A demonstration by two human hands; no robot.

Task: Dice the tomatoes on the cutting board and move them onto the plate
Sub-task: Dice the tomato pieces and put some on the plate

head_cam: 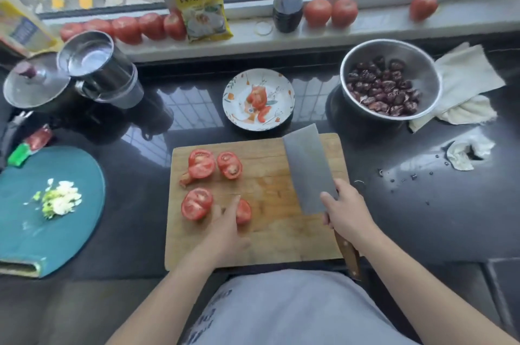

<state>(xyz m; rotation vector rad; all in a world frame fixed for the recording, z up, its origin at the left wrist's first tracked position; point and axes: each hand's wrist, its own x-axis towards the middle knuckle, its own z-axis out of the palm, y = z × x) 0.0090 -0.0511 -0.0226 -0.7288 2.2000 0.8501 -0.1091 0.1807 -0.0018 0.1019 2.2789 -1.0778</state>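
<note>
Fingers (235,204) of the left hand (225,232) lie straight and close together, tips resting on a tomato piece (244,211) at the near left of the cutting board (270,192). Far to the left of the board, a teal mat (50,212) on the table (422,204) carries chopped garlic (60,199). On the board's left part sit three more tomato halves: one (196,204) just left of the left hand, two (201,164) (230,164) beyond it, cut faces up. Behind the board, the patterned plate (259,100) holds a few tomato pieces (257,97). On the board's right part, the right hand (346,212) wraps its fingers round the wooden handle of a cleaver (309,170), thumb against the blade, which is raised and angled away from the person. Behind and right of the board, a steel bowl (391,80) holds dark dried fruit, a cloth (464,83) beside it. Whole tomatoes (330,11) line the windowsill behind the plate.
</note>
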